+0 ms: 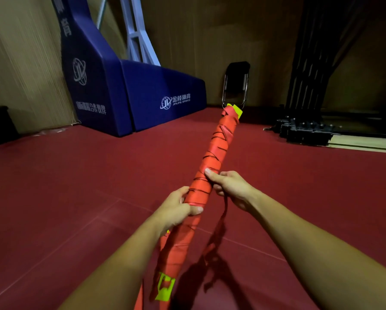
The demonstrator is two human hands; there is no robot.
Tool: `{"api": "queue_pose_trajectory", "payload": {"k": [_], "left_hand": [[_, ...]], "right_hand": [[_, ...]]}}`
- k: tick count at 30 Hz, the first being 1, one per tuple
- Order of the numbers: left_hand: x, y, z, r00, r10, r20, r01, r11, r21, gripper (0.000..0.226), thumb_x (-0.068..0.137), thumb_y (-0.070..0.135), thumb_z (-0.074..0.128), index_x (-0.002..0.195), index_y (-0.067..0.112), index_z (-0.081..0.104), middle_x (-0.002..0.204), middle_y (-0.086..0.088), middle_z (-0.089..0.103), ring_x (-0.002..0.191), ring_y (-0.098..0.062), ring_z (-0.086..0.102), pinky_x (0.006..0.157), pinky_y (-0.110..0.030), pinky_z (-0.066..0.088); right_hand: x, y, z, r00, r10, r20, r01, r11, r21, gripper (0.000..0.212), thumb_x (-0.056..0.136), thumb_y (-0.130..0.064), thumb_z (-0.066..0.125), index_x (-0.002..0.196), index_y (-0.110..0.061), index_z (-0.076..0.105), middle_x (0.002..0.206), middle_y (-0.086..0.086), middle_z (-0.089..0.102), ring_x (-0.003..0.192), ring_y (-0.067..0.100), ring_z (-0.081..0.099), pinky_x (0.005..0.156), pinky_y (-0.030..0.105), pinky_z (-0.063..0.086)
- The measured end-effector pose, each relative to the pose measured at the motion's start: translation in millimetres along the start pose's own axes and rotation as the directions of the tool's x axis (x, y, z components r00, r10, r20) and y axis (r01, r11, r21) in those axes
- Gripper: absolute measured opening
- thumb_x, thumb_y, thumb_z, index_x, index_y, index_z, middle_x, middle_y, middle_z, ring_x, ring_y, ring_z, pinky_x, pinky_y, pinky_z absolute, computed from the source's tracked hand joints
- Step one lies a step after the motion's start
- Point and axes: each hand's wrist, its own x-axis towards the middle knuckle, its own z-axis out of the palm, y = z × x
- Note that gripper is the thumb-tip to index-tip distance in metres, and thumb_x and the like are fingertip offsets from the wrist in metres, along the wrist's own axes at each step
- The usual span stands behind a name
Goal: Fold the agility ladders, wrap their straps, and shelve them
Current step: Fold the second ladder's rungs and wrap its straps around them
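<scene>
A folded agility ladder [216,148] forms a long bundle of yellow-green rungs wound in red strap, pointing away from me toward the upper right. My left hand [178,209] grips the bundle from the left, thumb across its top. Just beyond it, my right hand [230,186] holds the bundle from the right, thumb pressed on the wrapped strap. A loose end of red strap [221,227] hangs down below my right hand. The near end of the bundle, with a yellow-green rung tip [164,289], drops between my forearms.
Dark red sports floor [75,186] spreads all around. A padded blue basketball stand base [142,95] stands at the back left. A folded black chair [235,83] leans on the wooden wall. Black equipment [306,130] sits at the back right.
</scene>
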Motion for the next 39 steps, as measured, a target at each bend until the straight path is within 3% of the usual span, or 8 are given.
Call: {"api": "queue_pose_trajectory", "payload": {"k": [7,10,14,19,23,32,35,39], "left_hand": [[3,-1,5,0.999,0.007,0.047,-0.001,0.994,-0.11,0.052,0.075,0.011,0.083,0.121,0.016,0.059,0.099,-0.006,0.07,0.08,-0.013,0.065,0.075,-0.03,0.056],[4,3,13,0.999,0.025,-0.043,-0.013,0.968,0.251,0.076,0.052,0.051,0.09,0.112,0.026,0.052,0.102,0.001,0.068,0.09,-0.016,0.065,0.082,-0.036,0.055],[1,8,22,0.952,0.12,-0.283,0.074,0.803,0.592,0.061,0.062,0.057,0.082,0.105,0.025,0.053,0.101,-0.005,0.07,0.098,-0.034,0.066,0.077,-0.035,0.05],[6,5,11,0.969,0.087,-0.23,0.017,0.909,0.417,0.047,0.071,0.039,0.084,0.11,0.023,0.063,0.097,0.001,0.071,0.091,-0.021,0.067,0.071,-0.027,0.046],[6,2,10,0.983,0.052,-0.175,-0.017,0.981,0.193,0.056,0.05,0.051,0.081,0.099,0.028,0.067,0.09,0.002,0.075,0.084,-0.019,0.07,0.083,-0.044,0.058],[10,-5,2,0.963,0.082,-0.258,0.023,0.924,0.382,0.054,0.061,0.052,0.089,0.099,0.023,0.063,0.086,0.002,0.071,0.08,-0.018,0.066,0.066,-0.03,0.047],[9,-13,0,0.989,-0.003,-0.148,0.034,0.978,0.207,0.065,0.052,0.054,0.089,0.103,0.026,0.059,0.092,-0.002,0.074,0.08,-0.018,0.068,0.074,-0.037,0.054],[7,-12,5,0.999,-0.051,-0.012,0.051,0.998,0.032,0.049,0.071,0.023,0.089,0.109,0.016,0.059,0.098,-0.004,0.073,0.081,-0.014,0.065,0.073,-0.032,0.052]], "right_hand": [[-2,-4,2,0.999,0.003,-0.039,-0.003,1.0,-0.01,0.037,0.091,-0.035,0.069,0.064,-0.017,0.049,0.048,-0.007,0.036,0.045,0.007,0.027,0.043,0.017,0.025],[1,-5,10,0.98,-0.028,-0.197,0.035,0.999,0.029,0.048,0.087,-0.034,0.073,0.053,-0.018,0.044,0.043,-0.006,0.036,0.041,0.008,0.026,0.043,0.021,0.023],[5,0,14,0.961,-0.056,-0.272,0.052,0.998,-0.021,0.048,0.084,-0.04,0.075,0.053,-0.015,0.048,0.045,-0.002,0.041,0.042,0.011,0.03,0.046,0.024,0.025],[1,2,8,0.999,0.048,-0.022,-0.049,0.999,-0.022,0.034,0.094,-0.039,0.064,0.07,-0.015,0.059,0.048,-0.004,0.043,0.045,0.009,0.034,0.045,0.019,0.031],[0,0,5,0.997,0.01,-0.077,-0.015,0.998,-0.067,0.04,0.091,-0.039,0.068,0.06,-0.016,0.055,0.046,-0.004,0.044,0.045,0.009,0.035,0.047,0.021,0.031],[-2,0,12,0.99,-0.09,-0.109,0.06,0.966,-0.252,0.049,0.093,-0.034,0.067,0.051,-0.011,0.054,0.042,0.0,0.045,0.036,0.008,0.034,0.042,0.019,0.029],[-4,5,12,0.999,-0.014,0.033,0.019,0.989,-0.148,0.031,0.095,-0.029,0.065,0.071,-0.009,0.061,0.048,-0.002,0.048,0.041,0.006,0.038,0.045,0.018,0.032],[-3,11,7,0.975,0.131,0.18,-0.118,0.99,-0.083,0.024,0.094,-0.039,0.063,0.091,-0.015,0.063,0.05,-0.007,0.042,0.047,0.007,0.032,0.053,0.028,0.015]]}}
